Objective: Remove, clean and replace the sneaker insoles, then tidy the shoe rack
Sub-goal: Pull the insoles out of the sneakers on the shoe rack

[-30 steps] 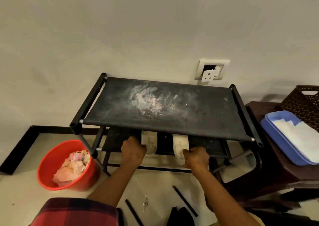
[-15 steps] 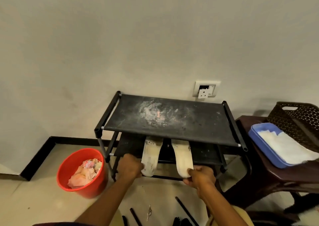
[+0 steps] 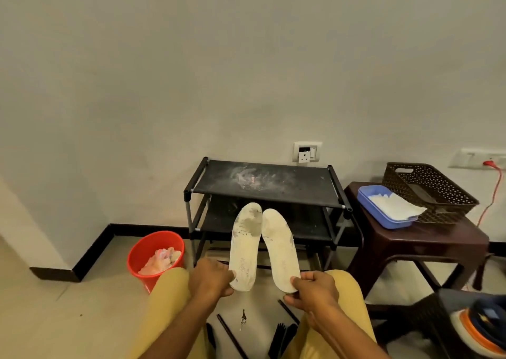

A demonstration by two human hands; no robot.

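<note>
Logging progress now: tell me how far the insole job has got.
Done: both insoles are out, free of any shoe. In hand: the left hand pinches the heel of the left insole, the right hand the right insole; both show grey stains, so cleaning is not finished. Left: cleaning, refitting them, and tidying the shoe rack, whose top shelf bears a white dusty smear.

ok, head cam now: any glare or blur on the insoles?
Head view: dim, flat light, no glare; grey-stained white foam insole and cleaner white foam insole both sharp; glossy dark brown plastic stool shows faint sheen; bottom right corner soft.
</note>
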